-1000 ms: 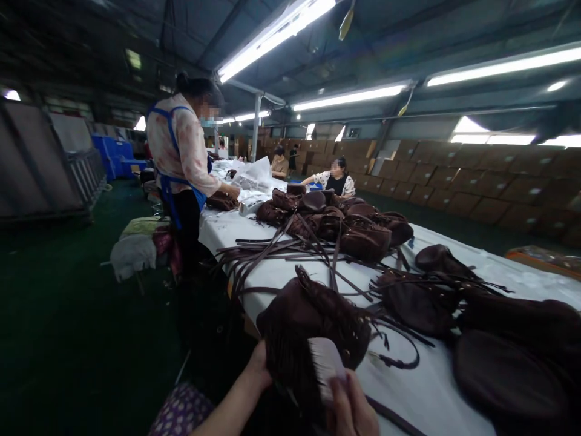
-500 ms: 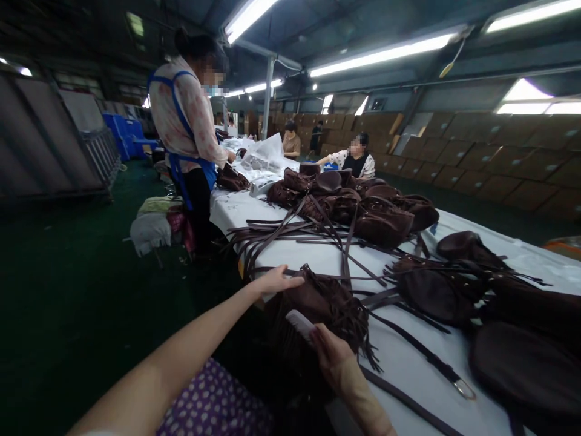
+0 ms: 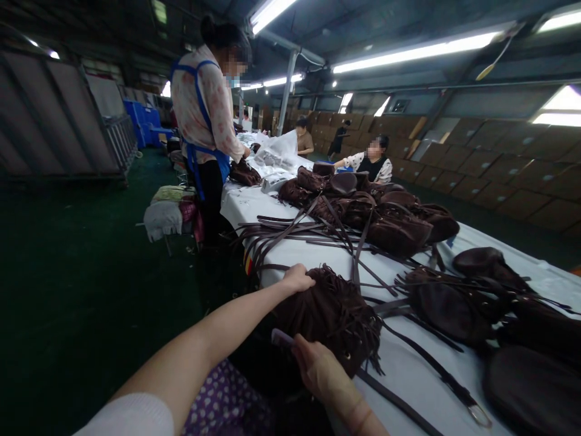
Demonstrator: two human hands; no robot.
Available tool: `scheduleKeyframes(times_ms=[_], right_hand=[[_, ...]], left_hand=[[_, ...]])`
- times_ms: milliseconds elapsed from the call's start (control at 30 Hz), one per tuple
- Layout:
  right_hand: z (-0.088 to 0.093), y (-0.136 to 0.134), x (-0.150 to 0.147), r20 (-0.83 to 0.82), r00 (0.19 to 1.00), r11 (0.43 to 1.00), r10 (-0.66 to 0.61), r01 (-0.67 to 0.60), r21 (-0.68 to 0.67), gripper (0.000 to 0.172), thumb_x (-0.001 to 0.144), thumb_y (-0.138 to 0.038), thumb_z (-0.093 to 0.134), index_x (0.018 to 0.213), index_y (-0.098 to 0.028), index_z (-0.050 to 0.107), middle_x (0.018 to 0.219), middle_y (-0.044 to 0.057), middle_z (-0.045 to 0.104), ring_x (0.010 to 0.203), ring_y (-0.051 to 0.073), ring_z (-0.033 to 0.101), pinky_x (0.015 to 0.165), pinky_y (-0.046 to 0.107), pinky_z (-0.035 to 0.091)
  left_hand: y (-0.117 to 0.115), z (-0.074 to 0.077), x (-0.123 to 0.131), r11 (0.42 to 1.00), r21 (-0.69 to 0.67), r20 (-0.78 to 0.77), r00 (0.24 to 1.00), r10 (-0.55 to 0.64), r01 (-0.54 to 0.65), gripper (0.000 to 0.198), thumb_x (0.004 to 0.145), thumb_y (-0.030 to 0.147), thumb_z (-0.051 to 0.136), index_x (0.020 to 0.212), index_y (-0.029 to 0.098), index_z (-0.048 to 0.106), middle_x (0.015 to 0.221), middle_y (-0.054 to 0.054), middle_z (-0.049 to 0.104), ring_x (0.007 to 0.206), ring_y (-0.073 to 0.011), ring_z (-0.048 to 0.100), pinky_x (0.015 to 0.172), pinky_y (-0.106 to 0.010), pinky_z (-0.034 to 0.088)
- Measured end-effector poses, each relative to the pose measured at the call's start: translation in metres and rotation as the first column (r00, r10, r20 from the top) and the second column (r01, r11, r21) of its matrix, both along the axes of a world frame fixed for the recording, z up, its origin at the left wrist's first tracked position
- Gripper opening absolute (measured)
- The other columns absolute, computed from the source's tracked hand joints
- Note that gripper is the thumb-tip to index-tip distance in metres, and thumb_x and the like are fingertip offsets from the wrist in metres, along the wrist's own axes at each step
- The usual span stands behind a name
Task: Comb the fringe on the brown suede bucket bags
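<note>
Apparently for steadiness, your left hand (image 3: 299, 278) grips the far edge of the fringed bag (image 3: 313, 310), which lies just beyond your right hand (image 3: 320, 366), whose fingers close round a comb (image 3: 282, 339), its tip free.

Narrow lane of white tabletop (image 3: 411, 373) runs open at lower right.
A buckled strap (image 3: 436, 361) cuts across it; the fringed bag (image 3: 333, 309) hems it at left, dark bags (image 3: 533, 384) at right; heaped bags (image 3: 397, 235) and tangled straps (image 3: 275, 230) block the frame's centre.
</note>
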State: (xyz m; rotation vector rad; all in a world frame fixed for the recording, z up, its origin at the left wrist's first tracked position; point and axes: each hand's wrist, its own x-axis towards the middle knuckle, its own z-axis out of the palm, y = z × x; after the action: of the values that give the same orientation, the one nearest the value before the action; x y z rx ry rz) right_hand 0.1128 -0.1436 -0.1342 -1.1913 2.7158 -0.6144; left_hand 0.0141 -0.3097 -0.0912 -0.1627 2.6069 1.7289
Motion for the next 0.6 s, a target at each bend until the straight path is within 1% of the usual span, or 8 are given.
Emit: scheduleKeyframes(times_ms=[67, 133, 267, 333, 400, 467, 533, 600], right_hand=[[0.001, 0.002, 0.012, 0.148, 0.989, 0.989, -0.003, 0.025, -0.147, 0.023, 0.095, -0.031, 0.038, 0.085, -0.022, 0.056, 0.062, -0.001, 0.058, 0.052, 0.012, 0.052, 0.049, 0.025, 0.033], [0.003, 0.004, 0.017, 0.348, 0.937, 0.953, 0.008, 0.099, -0.287, 0.028, 0.094, -0.042, 0.041, 0.081, -0.021, 0.054, 0.063, -0.003, 0.054, 0.051, 0.01, 0.048, 0.046, 0.023, 0.032], [0.004, 0.01, 0.013, 0.762, 0.647, 0.844, 0.027, 0.394, -0.364, 0.041, 0.087, -0.061, 0.047, 0.085, -0.02, 0.051, 0.057, -0.007, 0.043, 0.04, 0.006, 0.034, 0.035, 0.02, 0.024], [0.003, 0.013, 0.01, 0.809, 0.585, 0.796, 0.058, 0.462, -0.391, 0.043, 0.083, -0.064, 0.053, 0.089, -0.021, 0.052, 0.057, -0.008, 0.042, 0.039, 0.005, 0.032, 0.033, 0.018, 0.022], [0.003, 0.017, 0.006, 0.803, 0.589, 0.75, 0.088, 0.492, -0.443, 0.044, 0.081, -0.064, 0.057, 0.091, -0.021, 0.052, 0.058, -0.008, 0.043, 0.041, 0.005, 0.035, 0.034, 0.017, 0.026], [0.005, 0.019, 0.0, 0.799, 0.591, 0.712, 0.109, 0.514, -0.478, 0.043, 0.08, -0.063, 0.058, 0.09, -0.022, 0.052, 0.057, -0.009, 0.044, 0.041, 0.006, 0.037, 0.036, 0.017, 0.03], [0.007, 0.017, -0.007, 0.807, 0.574, 0.687, 0.14, 0.53, -0.497, 0.041, 0.08, -0.063, 0.058, 0.089, -0.023, 0.05, 0.055, -0.009, 0.045, 0.039, 0.006, 0.037, 0.036, 0.018, 0.033], [0.009, 0.01, -0.012, 0.811, 0.569, 0.673, 0.14, 0.545, -0.499, 0.042, 0.081, -0.064, 0.056, 0.084, -0.022, 0.05, 0.051, -0.01, 0.043, 0.036, 0.006, 0.034, 0.033, 0.018, 0.029]], left_hand=[[0.0, -0.002, 0.006, 1.0, 0.017, -0.064, 0.998, -0.002, 0.003, 0.034, 0.096, 0.037, 0.047, 0.116, 0.011, 0.059, 0.118, -0.005, 0.058, 0.105, -0.0274, 0.059, 0.087, -0.04, 0.05], [-0.001, -0.003, 0.013, 1.0, 0.027, -0.126, 0.992, -0.009, 0.012, 0.034, 0.096, 0.036, 0.047, 0.116, 0.012, 0.059, 0.118, -0.005, 0.058, 0.105, -0.0269, 0.059, 0.086, -0.041, 0.051], [-0.008, 0.002, 0.021, 0.998, 0.024, -0.244, 0.969, -0.044, 0.052, 0.034, 0.09, 0.037, 0.058, 0.117, 0.016, 0.058, 0.119, -0.008, 0.059, 0.102, -0.0248, 0.06, 0.085, -0.042, 0.053], [-0.015, 0.007, 0.026, 0.997, 0.013, -0.299, 0.951, -0.074, 0.081, 0.034, 0.091, 0.037, 0.057, 0.119, 0.017, 0.057, 0.122, -0.009, 0.058, 0.103, -0.0239, 0.059, 0.086, -0.043, 0.053], [-0.021, 0.008, 0.037, 0.994, 0.001, -0.341, 0.934, -0.106, 0.113, 0.035, 0.091, 0.035, 0.057, 0.121, 0.018, 0.055, 0.123, -0.01, 0.057, 0.104, -0.0229, 0.059, 0.088, -0.045, 0.051], [-0.025, 0.0, 0.053, 0.976, -0.047, -0.378, 0.901, -0.212, 0.21, 0.038, 0.087, 0.028, 0.06, 0.123, 0.019, 0.054, 0.124, -0.009, 0.058, 0.108, -0.023, 0.057, 0.095, -0.045, 0.047], [-0.025, -0.018, 0.069, 0.906, -0.23, -0.397, 0.815, -0.421, 0.356, 0.045, 0.078, 0.022, 0.065, 0.122, 0.02, 0.056, 0.119, -0.007, 0.061, 0.111, -0.024, 0.056, 0.106, -0.048, 0.036], [-0.019, -0.041, 0.079, 0.813, -0.463, -0.386, 0.746, -0.543, 0.353, 0.034, 0.072, 0.022, 0.067, 0.106, 0.019, 0.063, 0.102, -0.006, 0.066, 0.104, -0.0253, 0.058, 0.109, -0.052, 0.028]])
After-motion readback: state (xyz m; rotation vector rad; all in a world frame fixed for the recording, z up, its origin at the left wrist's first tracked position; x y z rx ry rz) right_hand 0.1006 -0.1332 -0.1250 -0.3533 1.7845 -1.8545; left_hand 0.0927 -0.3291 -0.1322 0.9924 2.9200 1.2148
